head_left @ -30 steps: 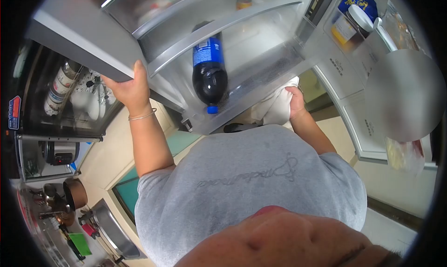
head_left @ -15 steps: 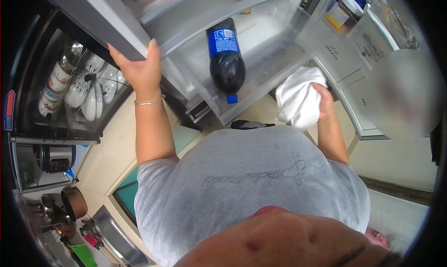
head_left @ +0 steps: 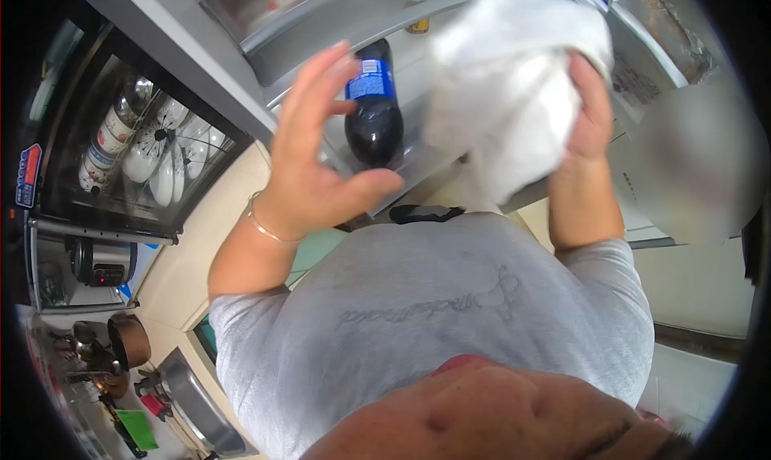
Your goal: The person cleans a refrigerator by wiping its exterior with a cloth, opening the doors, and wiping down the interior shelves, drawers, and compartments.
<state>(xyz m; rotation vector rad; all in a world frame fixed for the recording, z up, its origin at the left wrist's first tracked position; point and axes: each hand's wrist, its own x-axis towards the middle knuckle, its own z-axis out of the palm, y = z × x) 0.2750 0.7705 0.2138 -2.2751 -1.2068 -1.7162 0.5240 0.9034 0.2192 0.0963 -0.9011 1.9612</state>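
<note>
My left hand (head_left: 317,151) has its fingers spread and holds nothing; it is raised in front of the open fridge, nearest to a dark bottle (head_left: 374,111) with a blue label and partly overlapping it. The bottle lies in a clear fridge drawer (head_left: 418,159). My right hand (head_left: 590,111) grips a bunched white cloth (head_left: 514,91), lifted in front of the drawer and hiding much of its right side. The cloth is slightly blurred.
A small jar (head_left: 418,25) sits deeper in the fridge. The fridge door with shelves (head_left: 642,83) stands open on the right. At left are a glass-fronted cabinet (head_left: 152,139), a rice cooker (head_left: 103,262), a pot (head_left: 128,339) and a sink (head_left: 197,400).
My left hand has let go of the grey panel edge and moved right, in front of the bottle. My right hand has raised the white cloth up in front of the drawer.
</note>
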